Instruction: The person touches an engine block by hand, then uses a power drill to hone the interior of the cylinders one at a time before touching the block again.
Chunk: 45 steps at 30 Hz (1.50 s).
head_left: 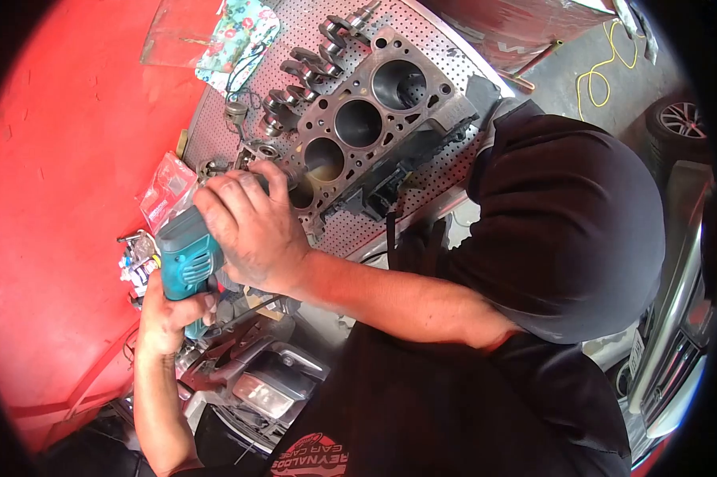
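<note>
My left hand [168, 312] is wrapped round the handle of a teal and black power drill [190, 261]. Over the front of the drill, my right hand [251, 222] is closed on its body. The drill's front end points at the lower-left part of a grey metal engine block [344, 179]. Beyond my fingers, what is fitted to the drill is largely hidden. Several round cylinder bores show in the block's flat top face; the nearest bore [300, 195] is partly covered by my right hand. Black parts [384, 191] line the block's right side.
A crankshaft [303, 70] lies behind the block on a perforated metal bench [215, 131]. A piston [236, 111], a flowered cloth [243, 36] and a plastic packet [168, 191] are around it. At right, a large black cloth-covered shape [569, 222] blocks part of the view.
</note>
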Available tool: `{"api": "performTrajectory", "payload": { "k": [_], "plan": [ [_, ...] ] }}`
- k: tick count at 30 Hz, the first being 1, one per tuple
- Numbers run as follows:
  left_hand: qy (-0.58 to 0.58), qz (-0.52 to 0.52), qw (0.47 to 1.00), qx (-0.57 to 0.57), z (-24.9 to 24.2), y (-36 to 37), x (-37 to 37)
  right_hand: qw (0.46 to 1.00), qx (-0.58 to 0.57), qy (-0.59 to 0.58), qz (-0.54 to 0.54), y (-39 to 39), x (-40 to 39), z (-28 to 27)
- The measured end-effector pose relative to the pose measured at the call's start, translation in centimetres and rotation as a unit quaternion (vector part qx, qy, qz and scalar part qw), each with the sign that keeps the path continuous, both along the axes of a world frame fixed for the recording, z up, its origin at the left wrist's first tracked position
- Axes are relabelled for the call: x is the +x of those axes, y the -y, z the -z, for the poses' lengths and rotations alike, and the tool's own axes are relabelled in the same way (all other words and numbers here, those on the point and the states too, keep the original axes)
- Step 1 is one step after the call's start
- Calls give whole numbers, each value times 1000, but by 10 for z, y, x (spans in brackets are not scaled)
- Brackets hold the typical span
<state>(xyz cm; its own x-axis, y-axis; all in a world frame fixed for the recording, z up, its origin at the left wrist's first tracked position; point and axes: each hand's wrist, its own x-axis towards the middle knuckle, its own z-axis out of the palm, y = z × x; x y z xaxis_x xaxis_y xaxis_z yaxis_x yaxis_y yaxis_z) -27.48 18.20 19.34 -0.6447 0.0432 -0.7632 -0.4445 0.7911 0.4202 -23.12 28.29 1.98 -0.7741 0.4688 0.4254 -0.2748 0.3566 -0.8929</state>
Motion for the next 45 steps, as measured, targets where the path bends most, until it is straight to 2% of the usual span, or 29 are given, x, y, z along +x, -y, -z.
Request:
{"api": "performTrajectory", "payload": {
  "k": [9,17,45],
  "plan": [
    [-20,-20,999,18,-22,2,10,1000,-1,-18,-2,2,-1,-22],
    [-21,-13,1000,7,4,-4,8,999,-6,25,-38,-6,0,-3],
    [36,35,999,7,76,-20,-13,997,-6,76,-21,-22,0,61]
  ]
}}
